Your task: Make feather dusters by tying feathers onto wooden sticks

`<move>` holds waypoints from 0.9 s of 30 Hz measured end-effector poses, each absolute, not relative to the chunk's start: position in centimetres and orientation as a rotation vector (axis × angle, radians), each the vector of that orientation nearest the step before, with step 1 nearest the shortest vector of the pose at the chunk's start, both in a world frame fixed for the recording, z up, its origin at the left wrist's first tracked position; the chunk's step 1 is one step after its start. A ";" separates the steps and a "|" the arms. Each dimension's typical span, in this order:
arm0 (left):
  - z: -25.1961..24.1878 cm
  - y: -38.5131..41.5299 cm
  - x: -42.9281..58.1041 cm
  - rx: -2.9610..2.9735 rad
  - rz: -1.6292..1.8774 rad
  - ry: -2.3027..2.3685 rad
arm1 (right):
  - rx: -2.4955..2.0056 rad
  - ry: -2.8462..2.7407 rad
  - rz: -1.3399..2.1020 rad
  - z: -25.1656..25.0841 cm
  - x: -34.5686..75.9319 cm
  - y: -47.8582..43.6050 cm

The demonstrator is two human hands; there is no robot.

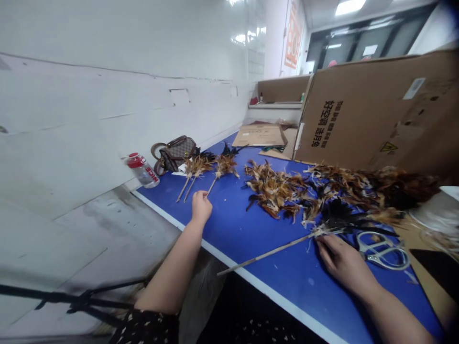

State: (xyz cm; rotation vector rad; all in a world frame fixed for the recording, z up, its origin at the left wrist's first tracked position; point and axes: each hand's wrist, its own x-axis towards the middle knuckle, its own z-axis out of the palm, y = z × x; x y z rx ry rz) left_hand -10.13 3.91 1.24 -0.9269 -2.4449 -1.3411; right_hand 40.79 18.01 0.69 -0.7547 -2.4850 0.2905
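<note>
My left hand is closed round the thin stick of a feather duster, whose brown and black feathers point away from me. Just left of it lie two similar feather dusters side by side. At the right, my right hand pinches a longer wooden stick close to the black feathers at its end. The stick's bare end sticks out past the table's front edge. Silver-handled scissors lie beside my right hand, their blades partly hidden.
Loose brown feathers are heaped mid-table, with more feathers before a big cardboard box. A bottle and handbag stand by the wall. White twine is at right; a black tripod stands lower left.
</note>
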 end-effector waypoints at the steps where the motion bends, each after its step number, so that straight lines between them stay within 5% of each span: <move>1: 1.1 4.0 -10.3 -0.936 -1.334 -2.427 | -0.748 -2.488 0.293 0.7 40.8 18.0; 27: -1.0 4.6 -11.8 -0.869 -1.243 -2.395 | -0.592 -2.434 0.302 -1.6 42.4 18.8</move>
